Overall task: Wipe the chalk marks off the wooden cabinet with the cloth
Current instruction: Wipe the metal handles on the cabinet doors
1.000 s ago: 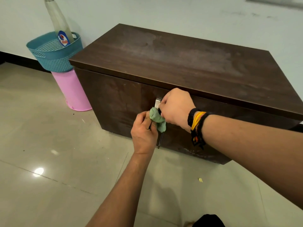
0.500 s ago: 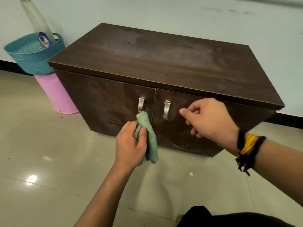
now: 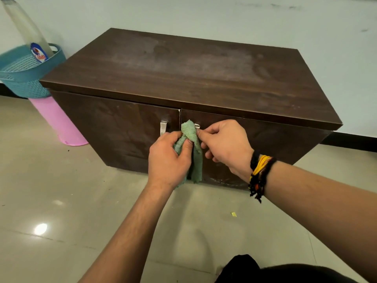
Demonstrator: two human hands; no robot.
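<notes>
A low dark wooden cabinet (image 3: 183,78) with two front doors stands against the wall; faint whitish chalk smears cover its top and doors. My left hand (image 3: 167,160) is closed around a green cloth (image 3: 190,137), which hangs in front of the gap between the doors, over the right door's metal handle. My right hand (image 3: 224,144) sits just right of the cloth, thumb and forefinger pinching its upper edge by that handle. The left door's handle (image 3: 163,127) shows beside my left hand.
A teal basket (image 3: 22,74) holding a tall bottle (image 3: 28,31) sits on a pink bin (image 3: 59,123) left of the cabinet. Glossy tiled floor (image 3: 61,201) spreads in front, with a small yellow scrap (image 3: 233,214). A dark knee (image 3: 275,272) shows at the bottom.
My left hand has carried the cloth rightward and up, from the left handle to the right handle. My right hand, held apart half a second ago, has come in and pinched the cloth.
</notes>
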